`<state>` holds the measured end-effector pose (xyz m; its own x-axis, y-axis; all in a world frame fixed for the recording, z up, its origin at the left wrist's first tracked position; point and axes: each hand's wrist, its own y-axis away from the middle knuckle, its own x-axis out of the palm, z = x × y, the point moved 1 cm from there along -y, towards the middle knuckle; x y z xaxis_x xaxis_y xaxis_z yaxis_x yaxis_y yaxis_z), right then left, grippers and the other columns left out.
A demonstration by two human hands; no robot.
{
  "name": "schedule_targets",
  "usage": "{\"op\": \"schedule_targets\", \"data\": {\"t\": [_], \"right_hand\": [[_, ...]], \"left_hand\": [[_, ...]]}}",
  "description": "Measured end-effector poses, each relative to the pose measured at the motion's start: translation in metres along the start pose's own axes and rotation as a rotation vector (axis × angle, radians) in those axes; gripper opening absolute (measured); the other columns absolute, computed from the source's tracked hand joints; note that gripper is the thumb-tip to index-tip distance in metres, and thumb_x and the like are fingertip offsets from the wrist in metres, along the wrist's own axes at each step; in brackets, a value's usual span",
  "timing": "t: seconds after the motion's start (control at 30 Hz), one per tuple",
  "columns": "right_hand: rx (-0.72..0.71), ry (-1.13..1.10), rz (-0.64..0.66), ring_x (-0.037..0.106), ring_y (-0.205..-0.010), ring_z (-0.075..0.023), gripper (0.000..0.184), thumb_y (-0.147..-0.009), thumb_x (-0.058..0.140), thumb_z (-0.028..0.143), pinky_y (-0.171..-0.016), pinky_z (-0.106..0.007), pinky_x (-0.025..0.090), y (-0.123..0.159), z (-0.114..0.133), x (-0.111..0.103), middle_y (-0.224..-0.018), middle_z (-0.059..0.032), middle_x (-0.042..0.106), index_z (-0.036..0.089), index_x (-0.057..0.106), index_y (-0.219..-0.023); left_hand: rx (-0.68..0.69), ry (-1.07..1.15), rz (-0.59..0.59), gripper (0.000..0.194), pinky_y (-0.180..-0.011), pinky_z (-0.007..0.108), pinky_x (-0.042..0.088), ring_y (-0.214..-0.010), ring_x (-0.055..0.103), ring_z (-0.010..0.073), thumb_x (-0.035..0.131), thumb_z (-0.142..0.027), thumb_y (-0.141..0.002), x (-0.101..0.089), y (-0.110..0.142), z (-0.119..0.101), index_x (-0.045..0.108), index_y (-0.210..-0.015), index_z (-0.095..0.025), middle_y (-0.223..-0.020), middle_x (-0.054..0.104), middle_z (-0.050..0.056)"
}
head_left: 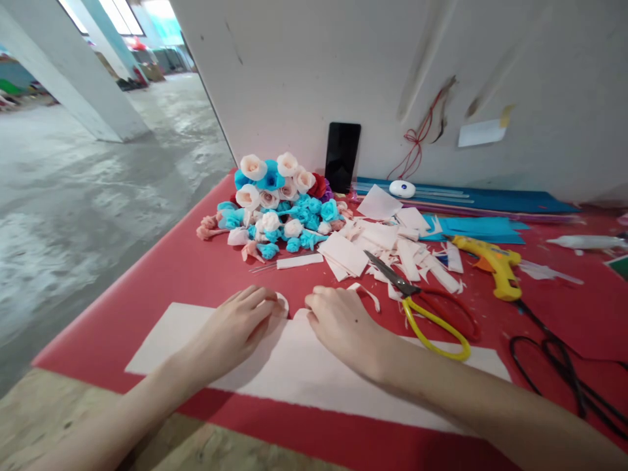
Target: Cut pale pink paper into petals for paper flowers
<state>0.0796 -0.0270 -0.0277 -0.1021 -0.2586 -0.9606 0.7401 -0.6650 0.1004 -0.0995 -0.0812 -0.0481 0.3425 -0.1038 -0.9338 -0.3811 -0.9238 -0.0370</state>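
A long sheet of pale pink crepe paper (304, 373) lies across the red table under both forearms. My left hand (248, 322) is closed, its fingertips pinching a small rounded piece of pale pink paper (282, 305) above the sheet's far edge. My right hand (343, 324) is curled with fingers together at that same edge, a little to the right. By its fingertips shows another rounded bit of paper (301, 314); what the fingers grip is partly hidden. Scissors (407, 288) with one yellow and one red handle lie half open beyond my right forearm, handle over the sheet.
Paper flowers (279, 203) in white, blue and pink are heaped at the back left. Cut paper scraps (383, 242) lie beside them. A yellow glue gun (495, 265) with a black cord sits at right. A phone (342, 157) leans on the wall.
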Motion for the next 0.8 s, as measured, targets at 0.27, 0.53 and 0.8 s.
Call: {"op": "schedule_targets", "data": {"t": [0.27,0.53,0.8], "right_hand": [[0.031,-0.161,-0.104,0.062,-0.076,-0.0186,0.011,-0.082,0.052,0.021,-0.06,-0.027,0.039,0.002,-0.007,-0.004,-0.083,-0.0046,0.066,0.018,0.061,-0.088],[0.031,-0.303,-0.253,0.054,-0.06,-0.0087,0.016,-0.082,0.048,0.019,-0.057,-0.02,0.037,0.004,-0.046,-0.041,-0.075,0.0027,0.065,0.021,0.063,-0.085],[0.104,-0.048,-0.365,0.057,-0.062,-0.0145,0.021,-0.083,0.045,0.019,-0.057,-0.025,0.035,0.014,-0.09,-0.072,-0.069,-0.0007,0.066,0.022,0.065,-0.088]], "left_hand": [[0.227,-0.009,-0.079,0.03,-0.085,0.034,0.041,-0.099,0.047,0.0196,0.033,-0.004,-0.086,0.007,0.003,-0.011,0.049,-0.109,-0.015,-0.102,0.056,0.009],[0.012,-0.106,-0.189,0.03,-0.084,0.037,0.043,-0.098,0.052,0.0213,0.032,-0.007,-0.086,-0.007,0.002,0.007,0.051,-0.108,-0.015,-0.105,0.06,0.009],[-0.092,-0.094,-0.134,0.026,-0.086,0.033,0.046,-0.1,0.057,0.0194,0.037,-0.026,-0.089,-0.01,-0.004,0.016,0.056,-0.108,-0.022,-0.11,0.062,0.005]]}}
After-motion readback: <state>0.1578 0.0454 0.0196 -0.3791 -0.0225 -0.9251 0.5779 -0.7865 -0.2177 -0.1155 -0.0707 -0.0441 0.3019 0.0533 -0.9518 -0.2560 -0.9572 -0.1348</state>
